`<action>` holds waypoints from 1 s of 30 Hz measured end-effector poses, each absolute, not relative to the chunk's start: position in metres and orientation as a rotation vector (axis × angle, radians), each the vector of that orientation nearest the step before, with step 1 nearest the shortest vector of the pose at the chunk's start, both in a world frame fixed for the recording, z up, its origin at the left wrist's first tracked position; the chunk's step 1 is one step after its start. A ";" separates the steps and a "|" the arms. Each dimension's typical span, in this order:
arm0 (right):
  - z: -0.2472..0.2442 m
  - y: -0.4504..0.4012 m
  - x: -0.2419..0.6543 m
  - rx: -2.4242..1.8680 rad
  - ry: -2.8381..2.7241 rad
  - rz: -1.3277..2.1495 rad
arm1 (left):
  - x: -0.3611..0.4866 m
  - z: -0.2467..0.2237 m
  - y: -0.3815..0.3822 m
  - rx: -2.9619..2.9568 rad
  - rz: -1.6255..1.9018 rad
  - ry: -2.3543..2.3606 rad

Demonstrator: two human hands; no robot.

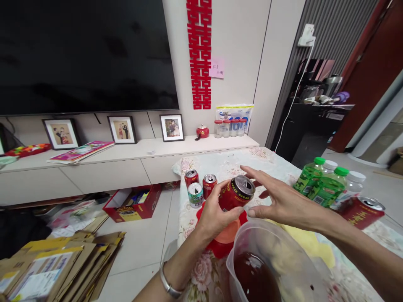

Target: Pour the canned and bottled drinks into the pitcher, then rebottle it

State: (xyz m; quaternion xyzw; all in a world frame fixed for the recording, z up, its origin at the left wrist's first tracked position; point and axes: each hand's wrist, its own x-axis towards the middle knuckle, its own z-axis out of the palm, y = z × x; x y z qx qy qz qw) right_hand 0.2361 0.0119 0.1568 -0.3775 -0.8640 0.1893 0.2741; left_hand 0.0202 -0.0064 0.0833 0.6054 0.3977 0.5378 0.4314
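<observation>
My left hand (211, 216), with a silver bracelet on its wrist, is wrapped round a red soda can (233, 197) whose top is opened. The can tilts slightly above an orange-red bowl (225, 235). On the can's right side, my right hand (281, 201) has its fingers and thumb spread apart, close to the can and gripping nothing. Below the hands stands a translucent plastic pitcher (242, 228) with dark brown liquid (253, 272) in it. Just beyond the left hand are two red cans (210, 184) and a teal-and-white can (195, 196), standing upright.
At the right are green-labelled bottles (327, 184) with green and white caps, and a large red can (362, 213). A yellow cloth (310, 241) lies behind the pitcher. The flowered tablecloth (201, 268) meets a white cabinet (138, 147). Flattened cardboard (78, 260) is on the floor.
</observation>
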 end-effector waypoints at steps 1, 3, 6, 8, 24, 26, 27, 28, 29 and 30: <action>0.157 0.016 0.231 -1.015 -2.349 0.471 | 0.020 0.081 -0.006 1.495 1.350 0.970; 0.155 0.024 0.223 -1.012 -2.383 0.429 | 0.019 0.077 -0.006 1.476 1.363 0.949; 0.154 0.034 0.212 -0.997 -2.428 0.429 | 0.016 0.072 -0.007 1.481 1.379 0.977; 0.157 0.043 0.204 -1.017 -2.435 0.434 | 0.011 0.067 -0.011 1.495 1.436 1.063; 0.168 0.197 0.101 -1.431 -2.261 0.290 | -0.026 -0.082 -0.055 1.395 1.635 1.949; 0.155 0.199 0.083 -1.478 -2.293 0.320 | -0.028 -0.089 -0.053 1.452 1.623 1.925; 0.148 0.199 0.076 -1.502 -2.309 0.337 | -0.030 -0.092 -0.052 1.481 1.627 1.916; 0.142 0.199 0.070 -1.528 -2.325 0.355 | -0.030 -0.094 -0.051 1.504 1.642 1.914; 0.135 0.199 0.065 -1.560 -2.338 0.375 | -0.031 -0.096 -0.050 1.515 1.666 1.921; 0.129 0.198 0.062 -1.593 -2.350 0.395 | -0.031 -0.097 -0.049 1.515 1.693 1.934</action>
